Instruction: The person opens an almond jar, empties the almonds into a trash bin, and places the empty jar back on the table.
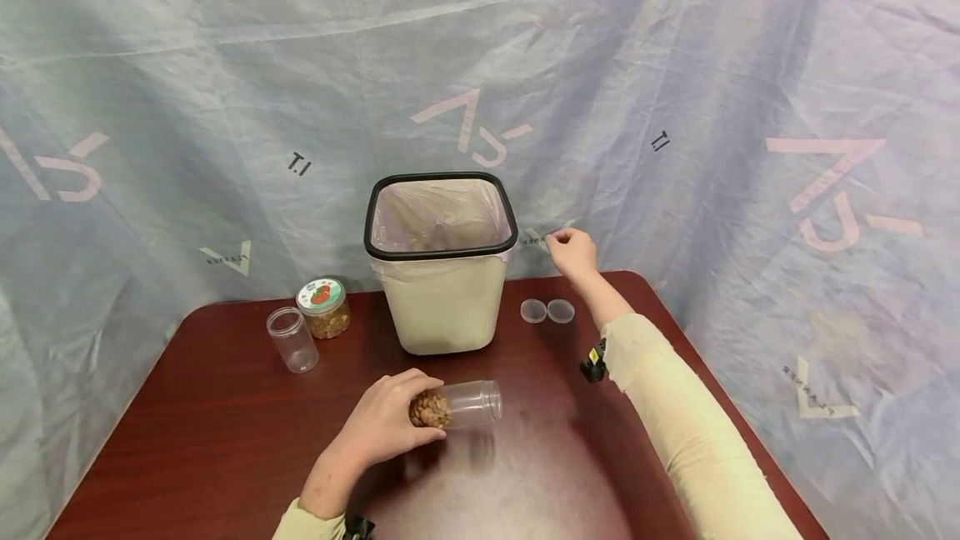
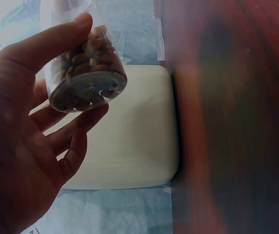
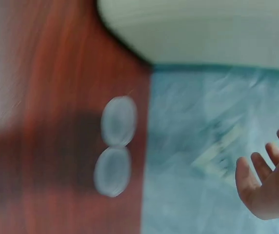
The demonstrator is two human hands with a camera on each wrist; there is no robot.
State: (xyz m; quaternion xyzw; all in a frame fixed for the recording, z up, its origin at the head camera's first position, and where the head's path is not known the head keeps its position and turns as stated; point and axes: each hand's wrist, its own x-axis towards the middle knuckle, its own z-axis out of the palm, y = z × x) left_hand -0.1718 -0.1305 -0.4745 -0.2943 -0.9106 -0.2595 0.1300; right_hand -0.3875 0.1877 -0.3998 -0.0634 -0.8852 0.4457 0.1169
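My left hand (image 1: pixel 387 421) grips the bottom end of a clear plastic jar (image 1: pixel 471 404), which lies tilted on its side in the air over the table, uncapped mouth to the right. Brown nut-like pieces (image 2: pixel 93 56) are gathered near the jar's base, between thumb and fingers. Off to the right of the bin, my right hand (image 1: pixel 573 254) is raised with fingers loosely curved and nothing in them. Two round translucent lids (image 1: pixel 533 311) lie side by side on the table below that hand; both also show in the right wrist view.
A cream bin (image 1: pixel 442 307) with a black rim and a plastic liner stands at the table's back middle. To its left are an uncapped clear jar (image 1: pixel 298 348) and a lidded jar (image 1: pixel 328 322) of brown pieces. A printed cloth (image 1: pixel 300 90) hangs behind the dark red table (image 1: pixel 225 432).
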